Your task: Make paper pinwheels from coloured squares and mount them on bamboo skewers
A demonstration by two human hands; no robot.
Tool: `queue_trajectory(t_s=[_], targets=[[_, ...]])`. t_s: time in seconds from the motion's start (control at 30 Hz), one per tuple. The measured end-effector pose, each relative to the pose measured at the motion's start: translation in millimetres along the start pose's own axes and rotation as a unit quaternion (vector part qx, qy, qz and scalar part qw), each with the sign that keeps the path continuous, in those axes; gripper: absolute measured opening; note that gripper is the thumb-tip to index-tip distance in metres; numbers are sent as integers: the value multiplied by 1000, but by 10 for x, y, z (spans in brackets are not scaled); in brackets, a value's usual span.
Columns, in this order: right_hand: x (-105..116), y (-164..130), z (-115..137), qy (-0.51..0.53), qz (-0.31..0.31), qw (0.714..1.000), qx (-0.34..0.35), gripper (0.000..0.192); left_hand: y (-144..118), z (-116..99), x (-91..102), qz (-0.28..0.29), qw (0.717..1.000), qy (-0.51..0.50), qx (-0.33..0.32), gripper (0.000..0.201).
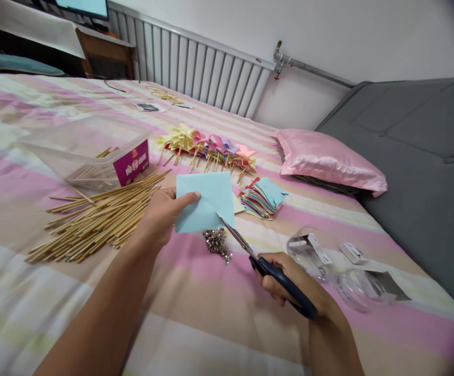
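My left hand [167, 213] pinches the left edge of a light blue paper square [207, 196], thumb on its front face. A crease runs across the sheet. In my right hand [285, 277] is a pair of scissors [277, 279] with dark blue handles. The blades meet the paper near its lower right corner. Just below the sheet, a small heap of shiny metal pins [217, 244] lies on the bedspread. Behind and right of the paper sits a stack of coloured paper squares [264, 197], with light blue on top.
Many thin wooden sticks [105, 219] lie at left, before a clear plastic box [82, 151]. Finished paper pinwheels [207, 146] lie farther back. Clear plastic packaging [309, 248] and a small white box [353, 253] are at right. A pink pillow [329, 159] rests by the grey headboard [415, 130].
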State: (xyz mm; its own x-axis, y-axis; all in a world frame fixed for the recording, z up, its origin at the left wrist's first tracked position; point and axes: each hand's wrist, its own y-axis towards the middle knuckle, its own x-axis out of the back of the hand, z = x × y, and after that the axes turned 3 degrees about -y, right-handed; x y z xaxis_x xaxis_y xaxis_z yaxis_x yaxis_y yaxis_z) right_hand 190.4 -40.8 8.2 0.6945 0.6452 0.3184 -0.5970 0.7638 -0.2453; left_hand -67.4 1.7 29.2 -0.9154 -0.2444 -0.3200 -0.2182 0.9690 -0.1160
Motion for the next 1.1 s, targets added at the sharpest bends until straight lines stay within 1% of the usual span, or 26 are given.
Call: queue_trajectory(t_s=[0.13,0.23,0.33,0.47,0.57,0.83,0.97,1.1], targets=[[-17,1,21,3,-8,1000,-17,52,-16,-12,-19,-5,1000,10,17,27],[-29,13,36,-7,-16,1000,-13,51,-13,-6,-26,-2,999,24,28,29],[-39,36,52,-51,-34,998,1,48,-7,7,-33,-6,999,27,34,29],[-48,55,62,-104,-53,993,5,49,-9,1,-41,-13,999,4,49,26],[-58,55,63,-99,-50,994,13,50,-11,-8,-43,-10,998,2,58,26],[-77,53,94,-78,-44,996,17,50,0,13,-38,12,998,22,50,26],[-93,47,85,-40,-45,998,1,47,-23,11,-62,13,998,31,57,24],[-116,49,47,-28,-59,998,-21,42,-45,5,-91,16,997,29,64,25]])
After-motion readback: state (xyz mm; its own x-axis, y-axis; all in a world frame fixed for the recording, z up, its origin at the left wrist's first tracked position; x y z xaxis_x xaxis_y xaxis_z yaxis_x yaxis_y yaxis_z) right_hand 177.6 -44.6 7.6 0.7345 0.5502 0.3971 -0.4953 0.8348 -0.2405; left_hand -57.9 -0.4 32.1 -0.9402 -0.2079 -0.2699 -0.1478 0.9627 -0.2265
